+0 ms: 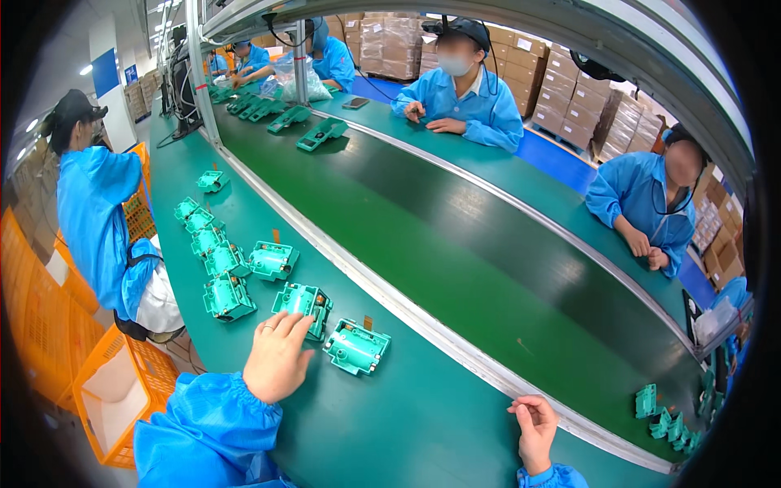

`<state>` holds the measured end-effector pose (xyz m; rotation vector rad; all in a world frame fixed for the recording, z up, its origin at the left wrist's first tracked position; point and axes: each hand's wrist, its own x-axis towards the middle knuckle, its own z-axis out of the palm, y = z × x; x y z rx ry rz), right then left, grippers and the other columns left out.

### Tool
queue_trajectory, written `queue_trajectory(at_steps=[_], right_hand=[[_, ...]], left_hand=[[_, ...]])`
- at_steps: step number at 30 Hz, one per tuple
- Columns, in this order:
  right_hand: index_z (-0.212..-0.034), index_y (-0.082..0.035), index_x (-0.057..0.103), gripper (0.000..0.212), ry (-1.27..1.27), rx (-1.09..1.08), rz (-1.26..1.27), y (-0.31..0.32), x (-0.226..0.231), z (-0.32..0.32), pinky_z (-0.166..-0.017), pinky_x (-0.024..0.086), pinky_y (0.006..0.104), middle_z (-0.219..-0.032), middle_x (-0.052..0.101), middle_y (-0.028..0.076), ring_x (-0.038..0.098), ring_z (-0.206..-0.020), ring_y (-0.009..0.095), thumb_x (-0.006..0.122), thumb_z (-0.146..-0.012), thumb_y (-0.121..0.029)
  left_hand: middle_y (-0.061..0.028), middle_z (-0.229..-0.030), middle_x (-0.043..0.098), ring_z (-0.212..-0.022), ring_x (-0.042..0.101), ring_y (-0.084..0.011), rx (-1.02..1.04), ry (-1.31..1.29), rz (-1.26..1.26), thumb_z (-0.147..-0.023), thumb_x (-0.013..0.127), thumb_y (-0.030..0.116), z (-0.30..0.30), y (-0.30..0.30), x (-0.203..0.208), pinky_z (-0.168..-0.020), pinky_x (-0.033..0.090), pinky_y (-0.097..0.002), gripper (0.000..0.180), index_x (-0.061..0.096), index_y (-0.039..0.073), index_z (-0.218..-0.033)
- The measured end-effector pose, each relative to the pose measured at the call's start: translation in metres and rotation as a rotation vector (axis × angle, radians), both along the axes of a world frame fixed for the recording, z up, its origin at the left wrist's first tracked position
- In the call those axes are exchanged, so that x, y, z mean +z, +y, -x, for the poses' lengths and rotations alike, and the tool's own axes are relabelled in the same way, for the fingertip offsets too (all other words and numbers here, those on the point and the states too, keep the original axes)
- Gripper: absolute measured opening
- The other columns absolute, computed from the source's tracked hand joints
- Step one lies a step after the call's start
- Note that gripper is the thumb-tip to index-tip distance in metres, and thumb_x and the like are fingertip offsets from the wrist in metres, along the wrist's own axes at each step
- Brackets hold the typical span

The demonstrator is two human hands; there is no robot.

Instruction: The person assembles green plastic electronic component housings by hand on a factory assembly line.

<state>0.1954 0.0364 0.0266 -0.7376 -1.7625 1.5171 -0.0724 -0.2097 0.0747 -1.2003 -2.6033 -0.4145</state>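
Observation:
My left hand (281, 355) reaches over the near-left edge of a green plastic housing (301, 302), fingers extended and thumb apart. The fingertips overlap the housing; whether they touch it is unclear. To the right of that hand lies another green housing (356, 346) with a rounded middle and a small brown tab at its top edge. A third housing (273, 260) sits farther back. My right hand (534, 431) hovers near the conveyor's metal rail with loosely curled fingers, and nothing shows in it.
Several more green housings (229, 297) form a row on the left of the table (390, 431). Beyond the metal rail (390, 302) runs a green conveyor belt (455, 236) carrying green parts at both ends. Co-workers in blue sit across it and at left. An orange crate (154, 382) stands beside the table.

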Motion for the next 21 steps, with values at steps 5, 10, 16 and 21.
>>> queue_trajectory(at_steps=[5,10,16,21], right_hand=[[-0.086,0.002,0.057,0.011,0.014,0.021,-0.01,0.0,0.001,-0.001,-0.067,0.047,0.0262,-0.078,0.059,0.007,0.056,-0.07,0.014,0.057,-0.08,-0.007],[-0.086,0.002,0.057,0.011,-0.009,0.03,-0.037,0.001,-0.001,-0.002,-0.067,0.046,0.0255,-0.077,0.059,0.007,0.056,-0.07,0.014,0.057,-0.081,-0.007],[-0.086,0.002,0.057,0.01,-0.008,0.032,-0.006,-0.001,0.001,-0.001,-0.066,0.046,0.0254,-0.077,0.059,0.007,0.056,-0.07,0.013,0.057,-0.081,-0.007],[-0.086,0.002,0.057,0.01,0.003,0.028,-0.01,-0.001,-0.002,0.0,-0.066,0.046,0.0251,-0.076,0.059,0.006,0.056,-0.07,0.013,0.057,-0.081,-0.006]], left_hand=[[-0.0098,-0.088,0.057,-0.078,0.052,-0.0292,-0.079,0.024,-0.169,-0.065,0.065,0.004,0.023,-0.001,-0.01,-0.07,0.043,-0.0362,0.026,0.058,0.004,-0.09],[-0.0104,-0.086,0.056,-0.078,0.051,-0.0293,-0.101,0.015,-0.249,-0.066,0.07,0.012,0.042,0.025,-0.026,-0.069,0.043,-0.0361,0.023,0.059,0.004,-0.084],[-0.0178,-0.117,0.043,-0.114,0.031,-0.0429,0.078,0.134,-0.218,-0.065,0.072,0.025,0.058,0.037,-0.032,-0.088,0.032,-0.0548,0.031,0.059,0.011,-0.089],[-0.0216,-0.123,0.039,-0.117,0.027,-0.0496,0.227,-0.156,-0.152,-0.07,0.068,0.031,0.089,0.038,-0.035,-0.091,0.024,-0.062,0.037,0.053,0.021,-0.102]])
